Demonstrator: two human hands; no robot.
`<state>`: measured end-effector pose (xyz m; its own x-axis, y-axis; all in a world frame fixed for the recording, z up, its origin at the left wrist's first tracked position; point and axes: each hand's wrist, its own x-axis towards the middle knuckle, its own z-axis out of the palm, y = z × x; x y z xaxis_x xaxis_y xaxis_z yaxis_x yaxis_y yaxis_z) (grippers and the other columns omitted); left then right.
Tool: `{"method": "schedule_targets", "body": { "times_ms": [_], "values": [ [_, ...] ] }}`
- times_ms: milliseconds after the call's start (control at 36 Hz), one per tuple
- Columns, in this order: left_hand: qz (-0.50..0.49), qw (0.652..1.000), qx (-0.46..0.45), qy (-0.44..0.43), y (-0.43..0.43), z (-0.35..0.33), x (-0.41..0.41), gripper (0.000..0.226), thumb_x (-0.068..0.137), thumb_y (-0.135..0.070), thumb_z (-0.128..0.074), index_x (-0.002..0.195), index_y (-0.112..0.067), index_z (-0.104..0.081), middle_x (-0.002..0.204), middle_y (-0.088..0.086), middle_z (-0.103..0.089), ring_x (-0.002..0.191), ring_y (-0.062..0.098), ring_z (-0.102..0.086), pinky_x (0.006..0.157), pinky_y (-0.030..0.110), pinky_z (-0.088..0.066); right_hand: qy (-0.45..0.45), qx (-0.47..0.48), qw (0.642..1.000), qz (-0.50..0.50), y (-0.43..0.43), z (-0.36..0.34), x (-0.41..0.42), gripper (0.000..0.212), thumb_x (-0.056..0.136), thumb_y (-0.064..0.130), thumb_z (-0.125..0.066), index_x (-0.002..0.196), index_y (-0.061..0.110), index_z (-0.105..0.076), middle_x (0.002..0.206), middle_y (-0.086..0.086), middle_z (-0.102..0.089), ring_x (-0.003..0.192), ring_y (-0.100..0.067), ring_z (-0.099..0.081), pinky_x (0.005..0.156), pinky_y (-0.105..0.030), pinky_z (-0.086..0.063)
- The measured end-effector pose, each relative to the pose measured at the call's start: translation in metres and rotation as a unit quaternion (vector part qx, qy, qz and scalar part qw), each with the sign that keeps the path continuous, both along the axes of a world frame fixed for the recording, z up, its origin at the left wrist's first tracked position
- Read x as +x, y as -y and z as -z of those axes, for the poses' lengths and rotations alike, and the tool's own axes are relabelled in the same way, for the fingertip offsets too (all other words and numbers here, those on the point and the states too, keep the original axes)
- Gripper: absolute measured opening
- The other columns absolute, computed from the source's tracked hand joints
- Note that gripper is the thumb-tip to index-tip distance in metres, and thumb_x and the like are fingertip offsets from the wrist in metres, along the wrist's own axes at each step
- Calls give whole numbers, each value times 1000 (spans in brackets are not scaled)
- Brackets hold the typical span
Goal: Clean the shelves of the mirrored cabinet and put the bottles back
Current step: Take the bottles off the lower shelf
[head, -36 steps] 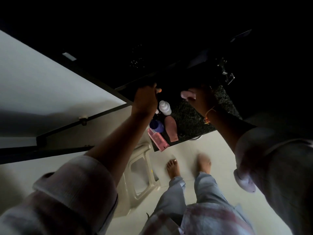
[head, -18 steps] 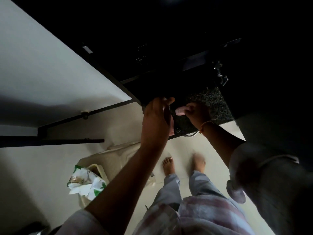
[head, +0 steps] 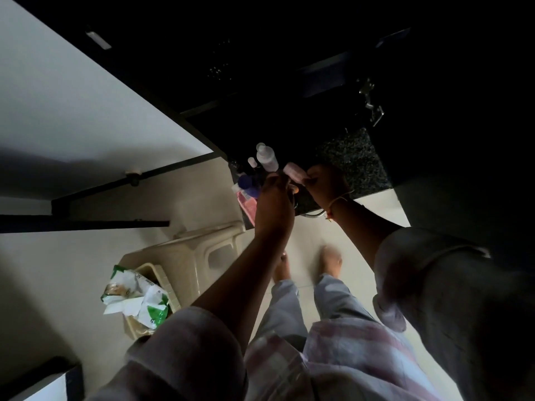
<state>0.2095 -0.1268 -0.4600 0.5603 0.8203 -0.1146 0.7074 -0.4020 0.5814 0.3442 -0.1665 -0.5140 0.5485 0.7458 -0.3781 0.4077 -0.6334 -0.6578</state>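
Note:
The light is very dim. My left hand [head: 272,204] is raised over the left end of the dark speckled counter [head: 359,160] and is closed around the base of a clear bottle with a white cap [head: 265,156], which points up and away. My right hand [head: 324,183] is right beside it, pinching a pink tube [head: 291,170]. Below my left hand, a blue-capped bottle [head: 246,184], a flat pink pack [head: 248,204] and a small pale bottle [head: 252,162] crowd the counter's corner. The cabinet interior above is black and I cannot make out its shelves.
A white panel with a dark edge [head: 72,105] slants across the left. A metal hinge [head: 373,110] glints at the upper right. On the tiled floor stand a beige plastic stool [head: 199,256] and a bin stuffed with green-and-white packaging [head: 136,296]. My bare feet [head: 330,259] are below the counter.
My left hand came down from the dark cabinet edge to the counter corner and now holds the clear bottle. My right hand kept the pink tube and moved close to the left.

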Motion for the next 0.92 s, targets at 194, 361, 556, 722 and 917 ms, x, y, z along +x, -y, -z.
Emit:
{"method": "schedule_targets", "body": {
  "times_ms": [194,361,556,722,917],
  "values": [
    [22,999,22,-35,-6,18,8,17,92,-13,-52,103,-13,-66,100,7,-64,90,18,-62,81,30,-51,-2,9,1000,-9,5,0,1,16,83,24,-66,78,10,-71,79,-12,-70,78,-25,-63,67,-29,-45],
    [29,998,40,-36,-6,23,11,18,94,-11,-51,103,-12,-66,97,7,-67,92,20,-63,81,35,-53,-15,22,999,-19,11,4,3,20,85,29,-63,71,14,-64,71,-5,-66,71,-18,-59,63,-31,-46],
    [35,997,46,-44,-5,23,13,19,93,-11,-53,105,-11,-67,99,9,-67,95,22,-62,84,36,-52,-28,18,998,-50,19,14,5,15,81,21,-59,94,18,-67,90,-5,-70,90,-25,-65,81,-44,-53],
    [20,998,43,-36,-3,17,14,19,92,-7,-53,107,-6,-65,104,13,-65,101,25,-60,86,38,-52,-45,49,995,-68,22,-4,-1,19,87,7,-58,101,11,-69,98,-10,-69,97,-25,-63,89,-39,-50],
    [3,999,30,-18,1,11,12,21,91,-7,-55,112,-6,-59,109,13,-61,103,26,-58,87,38,-51,-63,60,993,-83,19,-12,-1,30,89,-2,-50,113,4,-66,110,-15,-67,108,-28,-59,98,-32,-44]
  ]
}}
